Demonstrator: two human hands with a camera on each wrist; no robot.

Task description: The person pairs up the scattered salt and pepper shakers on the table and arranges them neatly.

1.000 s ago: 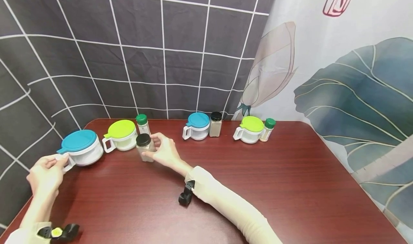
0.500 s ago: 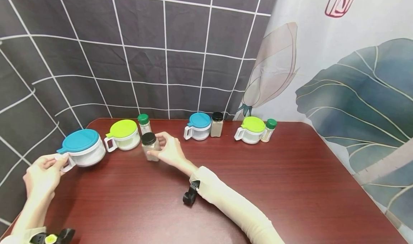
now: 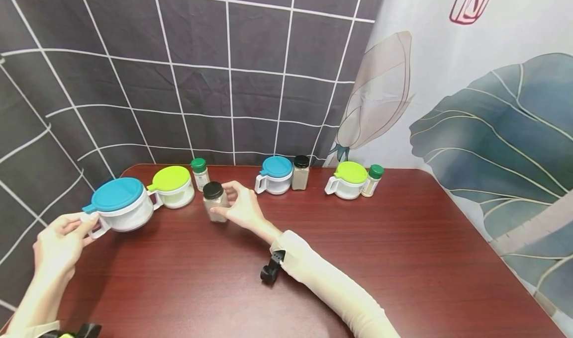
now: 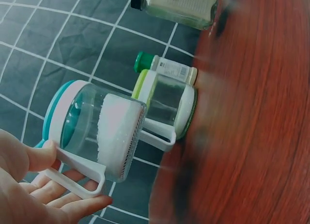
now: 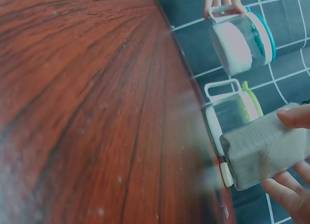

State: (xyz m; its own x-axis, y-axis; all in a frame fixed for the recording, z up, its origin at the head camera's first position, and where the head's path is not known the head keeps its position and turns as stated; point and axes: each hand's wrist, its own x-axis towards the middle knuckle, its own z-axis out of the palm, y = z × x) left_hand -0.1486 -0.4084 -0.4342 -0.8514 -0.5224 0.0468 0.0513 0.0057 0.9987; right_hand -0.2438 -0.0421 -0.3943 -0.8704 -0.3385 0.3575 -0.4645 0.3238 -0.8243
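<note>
My left hand [image 3: 59,243] pinches the white handle of a seasoning jar [image 3: 130,216] with a blue lid and white granular contents. In the left wrist view this jar [image 4: 116,132] is raised off the table. My right hand [image 3: 246,209] holds a square glass spice jar [image 3: 217,210] with a black cap, thumb on one side and fingers on the other; greyish powder shows inside it [image 5: 271,149]. Between and behind them stand a lime-lidded seasoning jar [image 3: 176,197] with a white handle and a small green-capped shaker bottle [image 3: 202,179].
Along the back edge of the red-brown table [image 3: 286,258] stand a smaller blue-lidded jar [image 3: 276,184], a black-capped spice jar [image 3: 300,176], another lime-lidded jar [image 3: 346,188] and a green-capped shaker [image 3: 369,185]. A grey grid-patterned cloth [image 3: 192,89] hangs behind.
My right hand has carried the black-capped spice jar a little to the right, away from the green-capped shaker. The blue-lidded jar in my left hand has moved slightly right, now overlapping the lime-lidded jar's handle.
</note>
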